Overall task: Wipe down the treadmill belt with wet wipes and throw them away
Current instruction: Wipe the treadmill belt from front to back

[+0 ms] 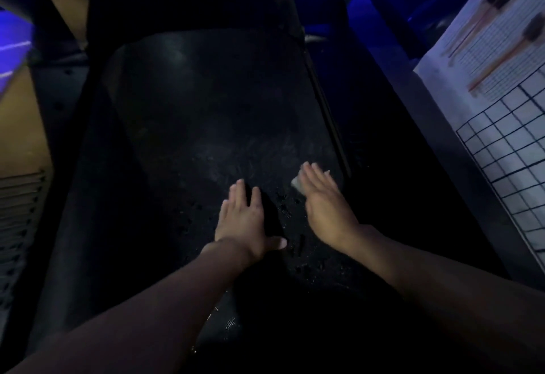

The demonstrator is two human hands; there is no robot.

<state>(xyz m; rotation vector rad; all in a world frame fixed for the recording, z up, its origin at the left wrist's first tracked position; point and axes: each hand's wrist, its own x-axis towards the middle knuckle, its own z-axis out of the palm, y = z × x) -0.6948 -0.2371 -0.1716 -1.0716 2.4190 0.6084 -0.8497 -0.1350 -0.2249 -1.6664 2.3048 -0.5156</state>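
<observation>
Belt: black rubber treadmill belt [188,114], partly wet.
Right hand [324,199]: straight fingers press small white wet wipe [297,184].
Left hand [244,217]: flat, fingers straight.
Remaining: belt beyond wipe, binning, I judge.

view: head, wide-angle | from: above, worn on the person's head | faces: forward and down along treadmill belt [191,102] | range: near

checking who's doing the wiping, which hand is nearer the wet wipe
Right. The right hand lies on top of the wet wipe, fingers straight. The left hand rests flat on the treadmill belt, apart from the wipe, to its left.
</observation>
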